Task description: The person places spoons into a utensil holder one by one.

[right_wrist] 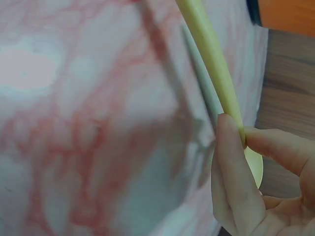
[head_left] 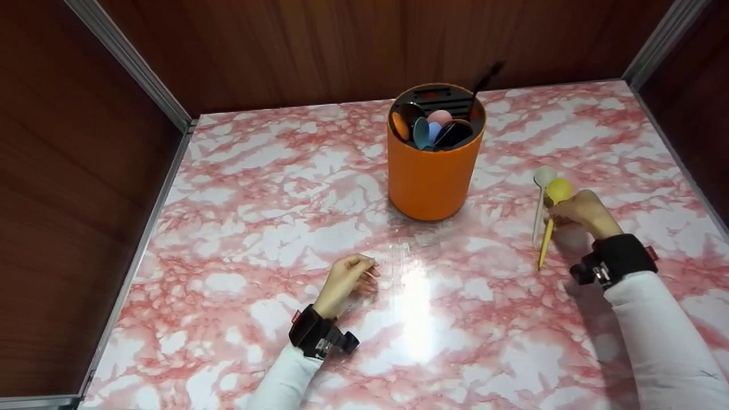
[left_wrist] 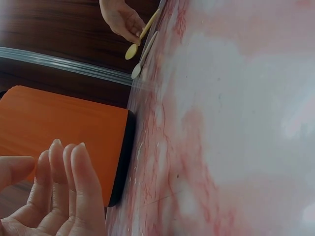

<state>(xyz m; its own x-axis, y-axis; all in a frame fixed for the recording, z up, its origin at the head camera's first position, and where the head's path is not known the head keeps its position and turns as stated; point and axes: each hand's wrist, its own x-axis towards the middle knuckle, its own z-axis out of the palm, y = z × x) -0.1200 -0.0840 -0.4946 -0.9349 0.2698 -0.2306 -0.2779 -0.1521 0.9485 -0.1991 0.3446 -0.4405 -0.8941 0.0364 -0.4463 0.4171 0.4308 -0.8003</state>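
My right hand (head_left: pixel 586 212) pinches a yellow spoon (head_left: pixel 558 189) by its handle between thumb and fingers, at the right side of the table. In the right wrist view, the spoon's handle (right_wrist: pixel 211 54) is held above the surface, its shadow apart from it. Just left of it a white spoon (head_left: pixel 545 175) lies on the table. My left hand (head_left: pixel 346 282) is over the middle of the table, fingers loosely bent and holding nothing. The left wrist view shows its fingers (left_wrist: pixel 82 172) in front of the orange utensil holder (head_left: pixel 431 182).
The holder stands upright near the back wall (head_left: pixel 319 51), with several spoon and utensil heads in it and one black handle (head_left: pixel 487 75) sticking out. The pink-and-white marbled table (head_left: pixel 256 228) is bounded by dark wood-look panels left, right and behind.
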